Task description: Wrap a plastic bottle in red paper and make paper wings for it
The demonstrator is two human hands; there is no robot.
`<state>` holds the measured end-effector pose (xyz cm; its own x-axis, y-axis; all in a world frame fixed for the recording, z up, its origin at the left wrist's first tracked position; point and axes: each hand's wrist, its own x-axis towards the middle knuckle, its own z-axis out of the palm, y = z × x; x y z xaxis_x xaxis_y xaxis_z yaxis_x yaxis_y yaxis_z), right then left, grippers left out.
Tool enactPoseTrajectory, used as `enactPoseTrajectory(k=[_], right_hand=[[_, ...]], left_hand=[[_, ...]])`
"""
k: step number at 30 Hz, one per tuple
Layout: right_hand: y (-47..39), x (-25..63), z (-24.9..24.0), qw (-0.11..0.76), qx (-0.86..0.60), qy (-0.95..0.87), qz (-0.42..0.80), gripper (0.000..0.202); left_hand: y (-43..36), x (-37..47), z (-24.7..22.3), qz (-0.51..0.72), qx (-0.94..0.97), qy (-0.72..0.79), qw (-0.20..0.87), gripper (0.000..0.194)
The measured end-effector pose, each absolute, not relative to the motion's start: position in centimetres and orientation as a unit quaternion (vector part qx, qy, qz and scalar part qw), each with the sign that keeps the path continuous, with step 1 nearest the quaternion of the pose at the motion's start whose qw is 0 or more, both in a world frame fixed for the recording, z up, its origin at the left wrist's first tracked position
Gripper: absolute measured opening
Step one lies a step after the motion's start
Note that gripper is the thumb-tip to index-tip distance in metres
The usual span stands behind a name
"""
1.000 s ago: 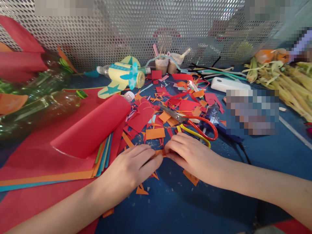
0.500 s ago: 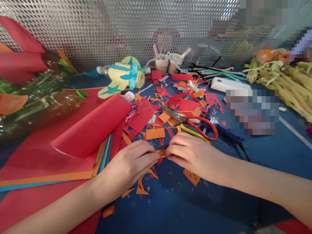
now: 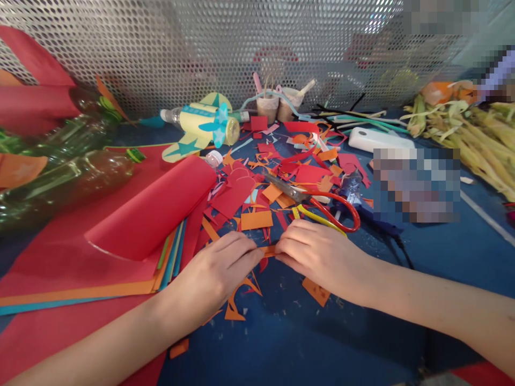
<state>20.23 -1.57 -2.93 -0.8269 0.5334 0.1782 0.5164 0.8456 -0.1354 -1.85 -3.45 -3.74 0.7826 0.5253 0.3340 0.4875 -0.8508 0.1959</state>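
Between my two hands is a small strip of orange paper (image 3: 269,251), pinched at both ends. My left hand (image 3: 221,262) grips its left end, and my right hand (image 3: 317,254) has the right end; the fingers hide most of the strip. Just beyond my right hand lie red-handled scissors (image 3: 322,201), blades pointing left, with a yellow handle (image 3: 317,217) partly under them. An orange paper rectangle (image 3: 256,220) rests past the fingertips. To the left, a bottle wrapped in red paper (image 3: 155,212) lies on stacked coloured sheets (image 3: 80,292).
Paper scraps (image 3: 237,195) litter the middle of the blue table. A blue glue gun (image 3: 370,214) with a cord lies right of the scissors. Farther back are a yellow paper-wrapped bottle (image 3: 201,123), two small cups (image 3: 267,105), a white device (image 3: 380,140) and dried husks (image 3: 466,139). Green bottles (image 3: 68,179) stand left.
Both hands stay almost in place, still pinching the orange strip; the fingers shift only slightly. Nothing else has visibly moved.
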Motion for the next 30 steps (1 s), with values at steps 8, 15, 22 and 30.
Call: enactPoseTrajectory(k=[8, 15, 22, 30], right_hand=[[-1.6, 20.0, -3.2, 0.114, -0.277, -0.954, 0.027, 0.014], [-1.7, 19.8, -2.8, 0.106, -0.289, -0.949, 0.07, 0.013], [-2.0, 19.9, -2.7, 0.135, -0.328, -0.925, 0.138, 0.011], [-2.0, 19.9, -2.5, 0.137, -0.354, -0.911, 0.159, 0.008]], left_hand=[[-3.5, -1.3, -3.0, 0.211, 0.923, 0.309, 0.091, 0.025], [-3.2, -1.2, -2.8, 0.23, 0.9, 0.317, 0.192, 0.017], [-3.7, -1.6, -3.6, 0.206, 0.905, 0.322, 0.184, 0.018], [-3.6, -1.9, -3.7, 0.204, 0.919, 0.307, 0.138, 0.025]])
